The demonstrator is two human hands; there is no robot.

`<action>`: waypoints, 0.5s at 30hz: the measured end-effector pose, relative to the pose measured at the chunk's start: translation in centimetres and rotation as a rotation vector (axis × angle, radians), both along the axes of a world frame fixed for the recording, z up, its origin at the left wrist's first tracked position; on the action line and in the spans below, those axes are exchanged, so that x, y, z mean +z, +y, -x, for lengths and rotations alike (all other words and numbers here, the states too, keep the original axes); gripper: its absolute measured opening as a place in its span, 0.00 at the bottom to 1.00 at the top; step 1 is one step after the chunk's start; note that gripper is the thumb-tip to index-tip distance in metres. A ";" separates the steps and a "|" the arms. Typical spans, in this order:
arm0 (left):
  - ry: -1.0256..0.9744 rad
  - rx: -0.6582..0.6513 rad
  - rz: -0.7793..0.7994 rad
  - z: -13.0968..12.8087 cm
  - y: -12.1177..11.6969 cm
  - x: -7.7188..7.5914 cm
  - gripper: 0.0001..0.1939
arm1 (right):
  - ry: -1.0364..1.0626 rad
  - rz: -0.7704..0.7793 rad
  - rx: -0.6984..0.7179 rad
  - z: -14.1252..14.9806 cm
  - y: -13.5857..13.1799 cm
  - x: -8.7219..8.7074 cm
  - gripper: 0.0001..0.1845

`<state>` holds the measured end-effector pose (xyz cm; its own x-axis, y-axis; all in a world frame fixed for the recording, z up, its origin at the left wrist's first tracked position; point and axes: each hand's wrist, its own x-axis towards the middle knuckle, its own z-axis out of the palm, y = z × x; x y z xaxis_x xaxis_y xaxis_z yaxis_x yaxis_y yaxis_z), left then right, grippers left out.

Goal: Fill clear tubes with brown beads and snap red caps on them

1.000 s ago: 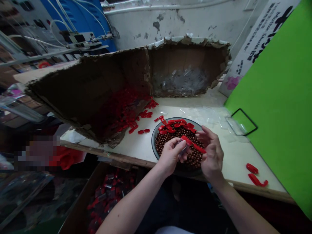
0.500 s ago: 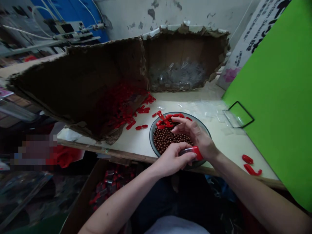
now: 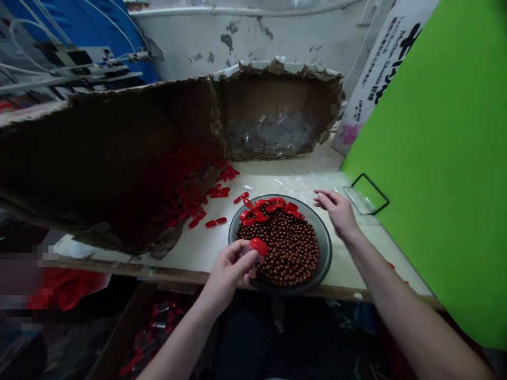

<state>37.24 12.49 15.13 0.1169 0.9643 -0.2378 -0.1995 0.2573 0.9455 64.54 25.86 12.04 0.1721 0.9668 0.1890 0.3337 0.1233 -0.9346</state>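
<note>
My left hand (image 3: pixel 227 272) is closed around a small clear plastic container with a red cap (image 3: pixel 258 246), held over the near left rim of a grey bowl (image 3: pixel 325 248). Its fingers cover most of the clear body. Brown beads (image 3: pixel 291 245) fill much of the bowl, and several red caps (image 3: pixel 259 211) lie on them toward the far rim. Just past the bowl's right side, my right hand (image 3: pixel 338 211) hovers above the table with its fingers stretched out, nothing visible in them. Flat clear plastic pieces (image 3: pixel 312 182) lie on the table close to its fingertips.
A torn cardboard box (image 3: pixel 253 150) at the back holds clear tubes; red caps (image 3: pixel 178 190) spill from its left part. Below the table edge, another carton holds red-capped containers (image 3: pixel 146 338). A green panel (image 3: pixel 428 158) with a black wire frame (image 3: pixel 376 192) bounds the right.
My right hand has left the container and moved right, beyond the bowl. My left hand has shifted left with the capped container. The whole view has also shifted somewhat.
</note>
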 end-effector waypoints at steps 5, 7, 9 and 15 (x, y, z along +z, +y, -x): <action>-0.180 0.142 0.059 0.9 0.2 -0.7 0.15 | -1.038 0.166 -0.191 -10.7 2.1 -8.0 0.20; -0.300 0.134 0.069 0.2 0.7 -1.0 0.18 | -1.073 0.134 -0.135 -12.6 1.7 -10.5 0.15; -0.406 0.114 0.090 -0.3 1.1 -1.1 0.22 | -1.161 0.014 -0.081 -13.5 1.3 -12.2 0.15; -0.466 0.089 0.134 -0.4 1.0 -0.6 0.24 | -1.254 -0.085 0.153 -13.4 0.9 -13.2 0.20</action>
